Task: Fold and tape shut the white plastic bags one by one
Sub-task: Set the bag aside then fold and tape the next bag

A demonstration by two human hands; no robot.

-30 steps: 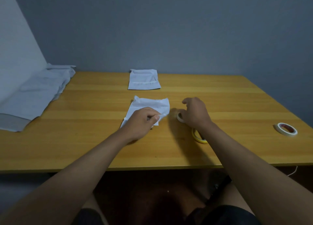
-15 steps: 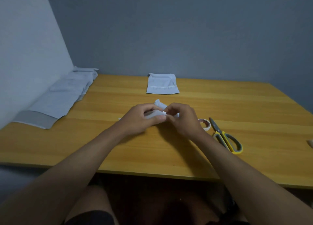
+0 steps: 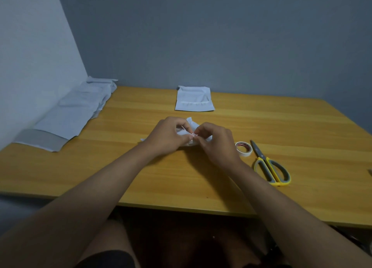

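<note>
Mid-tabletop, the left hand point(image 3: 168, 135) and right hand point(image 3: 216, 141) both pinch the crumpled white bag point(image 3: 191, 124), fingertips meeting.

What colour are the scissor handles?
Yellow with grey inner grips, seen in the head view: the scissors lie on the table right of the tape roll.

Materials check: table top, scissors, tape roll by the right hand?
Table: looks like wood or wood-look laminate, orange-yellow with long grain streaks and a smooth, faintly glossy finish; which of the two cannot be told.
Scissors: dark grey blades, likely metal; handles look like yellow plastic with grey inner grips, perhaps rubbery.
Tape roll: white, matte, paper-like tape on a core printed red inside; exact type unclear.
</note>
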